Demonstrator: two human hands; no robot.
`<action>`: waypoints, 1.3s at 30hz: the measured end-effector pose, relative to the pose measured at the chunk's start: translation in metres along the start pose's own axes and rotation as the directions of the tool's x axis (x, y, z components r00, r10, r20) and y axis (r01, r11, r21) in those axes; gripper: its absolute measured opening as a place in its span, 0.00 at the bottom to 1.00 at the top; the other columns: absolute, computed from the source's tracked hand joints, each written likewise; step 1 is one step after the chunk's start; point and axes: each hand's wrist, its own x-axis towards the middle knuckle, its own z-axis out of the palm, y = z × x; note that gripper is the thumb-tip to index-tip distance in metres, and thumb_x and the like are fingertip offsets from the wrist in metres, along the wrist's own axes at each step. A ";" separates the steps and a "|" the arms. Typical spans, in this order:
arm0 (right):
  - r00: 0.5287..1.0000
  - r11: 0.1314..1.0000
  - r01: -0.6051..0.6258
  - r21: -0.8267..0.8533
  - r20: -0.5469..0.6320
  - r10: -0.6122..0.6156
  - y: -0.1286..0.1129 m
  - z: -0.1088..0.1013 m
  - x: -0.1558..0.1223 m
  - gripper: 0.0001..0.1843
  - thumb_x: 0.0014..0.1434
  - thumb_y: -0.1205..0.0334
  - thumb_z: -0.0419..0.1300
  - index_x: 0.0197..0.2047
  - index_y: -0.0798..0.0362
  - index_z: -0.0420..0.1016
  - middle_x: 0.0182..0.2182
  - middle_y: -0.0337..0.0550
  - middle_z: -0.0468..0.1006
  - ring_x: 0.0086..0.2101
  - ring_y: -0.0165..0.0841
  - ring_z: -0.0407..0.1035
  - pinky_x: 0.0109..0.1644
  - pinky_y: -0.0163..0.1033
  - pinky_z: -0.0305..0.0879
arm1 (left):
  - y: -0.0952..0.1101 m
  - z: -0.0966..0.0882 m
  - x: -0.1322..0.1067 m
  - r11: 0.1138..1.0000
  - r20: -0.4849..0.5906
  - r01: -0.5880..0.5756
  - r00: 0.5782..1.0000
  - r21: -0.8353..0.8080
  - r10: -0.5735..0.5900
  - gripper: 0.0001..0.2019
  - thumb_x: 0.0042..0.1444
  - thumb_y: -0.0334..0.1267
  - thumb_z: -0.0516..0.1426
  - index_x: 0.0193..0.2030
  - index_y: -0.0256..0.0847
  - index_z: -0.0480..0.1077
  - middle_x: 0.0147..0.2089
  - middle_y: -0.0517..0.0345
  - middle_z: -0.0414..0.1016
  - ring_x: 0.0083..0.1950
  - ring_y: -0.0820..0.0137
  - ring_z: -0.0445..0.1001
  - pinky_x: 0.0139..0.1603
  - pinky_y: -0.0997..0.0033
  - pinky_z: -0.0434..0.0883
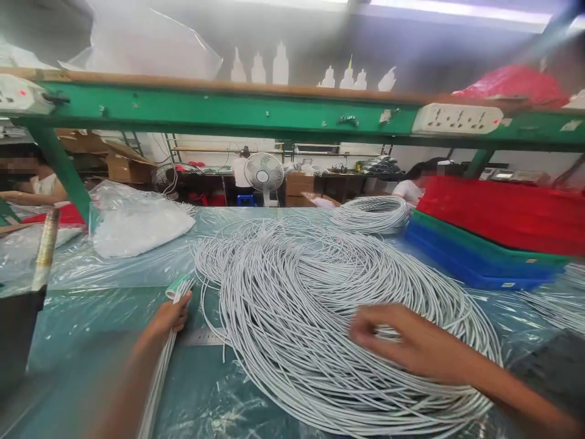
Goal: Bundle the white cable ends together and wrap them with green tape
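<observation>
My left hand (pixel 171 314) is closed round a bundle of thin grey cables (pixel 158 381) that runs down towards the lower edge of the view. At the bundle's top end is a small green and white ring, like a tape roll (pixel 176 286); whether it encircles the cables I cannot tell. A metal ruler (pixel 203 336) lies on the table just right of this hand. Over the big coiled heap of grey cables (pixel 283 317) hovers my right hand (pixel 397 338), fingers curled and thumb bent towards them in a pinch. Anything between those fingertips is too blurred to make out.
Stacked red, green and blue bins (pixel 479 256) stand at right, near a smaller cable coil (pixel 372 213). A clear plastic bag (pixel 141 219) lies at left. A green shelf beam (pixel 237 113) with power strips (pixel 457 119) crosses above. Other people sit beyond, near a fan (pixel 264 174).
</observation>
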 end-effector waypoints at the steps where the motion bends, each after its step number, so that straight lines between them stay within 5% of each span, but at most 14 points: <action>1: 0.992 0.989 -0.127 0.075 0.018 0.126 0.002 0.002 0.032 0.11 0.64 0.57 0.58 0.35 0.55 0.76 0.31 0.38 0.77 0.32 0.28 0.72 0.39 0.34 0.68 | 0.001 0.000 -0.001 1.000 0.003 -0.001 1.000 -0.005 0.001 0.33 0.38 0.62 0.64 0.25 0.45 0.45 0.16 0.75 0.42 0.15 0.82 0.44 0.14 0.79 0.45; 5: 0.935 0.927 -0.355 0.120 0.076 0.348 0.020 0.033 0.151 0.21 0.66 0.53 0.55 0.29 0.60 0.73 0.22 0.39 0.72 0.22 0.27 0.68 0.27 0.33 0.66 | 0.000 0.001 -0.002 1.000 0.012 -0.007 1.000 -0.004 0.007 0.32 0.37 0.62 0.63 0.25 0.45 0.45 0.16 0.75 0.43 0.15 0.82 0.43 0.14 0.79 0.44; 8: 0.897 0.886 -0.442 0.143 0.084 0.434 0.037 0.059 0.194 0.19 0.67 0.50 0.55 0.36 0.60 0.72 0.25 0.36 0.72 0.23 0.24 0.66 0.28 0.32 0.67 | -0.002 0.001 -0.001 1.000 0.015 -0.013 1.000 0.008 0.013 0.31 0.38 0.61 0.63 0.25 0.45 0.46 0.16 0.75 0.44 0.14 0.82 0.44 0.14 0.79 0.44; 15: 0.897 0.875 -0.424 0.235 -0.027 0.442 0.067 0.069 0.187 0.17 0.67 0.52 0.55 0.41 0.59 0.72 0.31 0.39 0.73 0.27 0.25 0.68 0.30 0.33 0.68 | -0.001 0.000 -0.001 1.000 0.037 0.004 0.999 0.029 -0.005 0.25 0.53 0.55 0.59 0.25 0.43 0.48 0.17 0.75 0.41 0.15 0.83 0.42 0.15 0.79 0.43; 20: 0.893 0.928 -0.283 0.242 -0.287 0.347 0.063 0.058 0.174 0.18 0.65 0.51 0.57 0.32 0.59 0.69 0.26 0.35 0.68 0.26 0.26 0.65 0.31 0.33 0.65 | 0.001 0.002 -0.005 1.000 0.033 0.025 0.999 0.015 -0.025 0.24 0.57 0.52 0.57 0.25 0.43 0.48 0.18 0.74 0.42 0.15 0.83 0.42 0.15 0.80 0.43; 23: 0.876 0.962 -0.143 0.234 -0.422 0.232 0.042 0.049 0.162 0.21 0.66 0.52 0.55 0.24 0.56 0.62 0.21 0.33 0.61 0.24 0.26 0.59 0.30 0.33 0.57 | 0.005 0.003 -0.010 0.999 0.036 0.020 0.999 -0.029 -0.019 0.24 0.54 0.53 0.59 0.25 0.42 0.48 0.17 0.74 0.42 0.15 0.83 0.42 0.14 0.80 0.43; 27: 0.901 0.970 0.091 0.226 -0.433 0.016 -0.015 0.043 0.134 0.24 0.65 0.50 0.53 0.22 0.53 0.56 0.19 0.33 0.60 0.23 0.26 0.58 0.29 0.33 0.52 | 0.035 0.007 -0.026 0.988 0.069 -0.054 0.996 -0.145 0.064 0.27 0.47 0.55 0.63 0.24 0.42 0.49 0.16 0.75 0.44 0.14 0.84 0.43 0.13 0.81 0.43; 30: 0.929 0.924 0.238 0.300 -0.349 -0.126 -0.066 0.051 0.114 0.23 0.66 0.48 0.52 0.24 0.53 0.57 0.21 0.34 0.67 0.24 0.26 0.65 0.31 0.32 0.56 | 0.077 0.010 -0.054 0.950 0.084 -0.162 0.978 -0.267 0.190 0.29 0.43 0.56 0.65 0.24 0.42 0.49 0.16 0.75 0.43 0.14 0.84 0.41 0.12 0.81 0.42; 33: 0.963 0.843 0.259 0.472 -0.198 -0.185 -0.105 0.064 0.105 0.22 0.66 0.46 0.50 0.26 0.52 0.58 0.17 0.32 0.62 0.19 0.26 0.63 0.27 0.31 0.57 | 0.120 0.015 -0.099 0.889 0.059 -0.279 0.945 -0.364 0.321 0.29 0.41 0.58 0.65 0.25 0.42 0.51 0.16 0.75 0.43 0.14 0.84 0.40 0.11 0.82 0.42; 39: 0.942 0.839 0.282 0.465 0.030 -0.333 -0.135 0.094 0.112 0.25 0.66 0.43 0.51 0.25 0.53 0.58 0.21 0.33 0.55 0.22 0.24 0.49 0.25 0.32 0.47 | 0.159 0.030 -0.172 0.766 -0.050 -0.488 0.854 -0.418 0.518 0.24 0.47 0.59 0.62 0.29 0.40 0.59 0.17 0.73 0.44 0.14 0.83 0.42 0.11 0.82 0.44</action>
